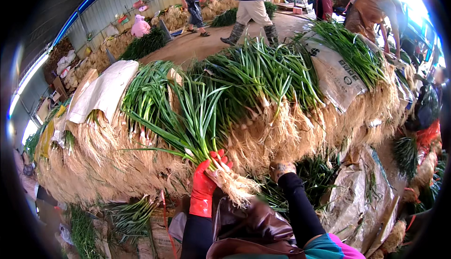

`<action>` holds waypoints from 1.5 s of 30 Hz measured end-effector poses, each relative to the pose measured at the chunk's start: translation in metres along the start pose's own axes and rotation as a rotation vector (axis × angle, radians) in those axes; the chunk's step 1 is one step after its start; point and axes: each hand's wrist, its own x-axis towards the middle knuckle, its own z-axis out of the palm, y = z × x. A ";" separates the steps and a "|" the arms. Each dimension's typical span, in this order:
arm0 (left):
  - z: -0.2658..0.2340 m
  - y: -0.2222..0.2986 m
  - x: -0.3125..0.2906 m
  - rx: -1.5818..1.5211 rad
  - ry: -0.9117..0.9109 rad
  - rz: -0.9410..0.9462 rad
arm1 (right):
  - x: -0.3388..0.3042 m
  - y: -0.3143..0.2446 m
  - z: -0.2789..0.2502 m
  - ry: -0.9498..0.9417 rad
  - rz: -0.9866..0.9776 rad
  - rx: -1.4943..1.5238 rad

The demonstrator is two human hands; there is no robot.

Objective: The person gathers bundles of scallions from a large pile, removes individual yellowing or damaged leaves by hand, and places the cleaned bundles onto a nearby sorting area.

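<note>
While a long pile of leafy green onions [270,122] stretches across the view, its pale roots turned toward the person, one bunch [205,147] is held in front of its middle, leaves up and left, roots down and right; a white sheet [102,90] covers part of the pile at left, a printed sack [336,78] part at right; the red-gloved left hand [204,184] is closed around the bunch's stalks; the right hand [282,168] is near the hanging roots, fingers hidden, so its grip cannot be told.
</note>
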 end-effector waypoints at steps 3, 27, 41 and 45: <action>-0.003 0.002 -0.009 0.026 -0.037 -0.024 | -0.007 -0.024 -0.028 0.006 -0.150 0.147; -0.006 -0.003 -0.028 0.511 0.261 0.012 | 0.014 -0.081 -0.001 -0.314 -0.398 1.209; 0.001 -0.014 -0.035 1.026 0.228 0.065 | 0.060 -0.149 -0.057 0.282 -0.272 0.761; 0.000 -0.010 -0.039 0.884 0.344 -0.172 | 0.038 -0.132 -0.033 0.250 -0.426 0.994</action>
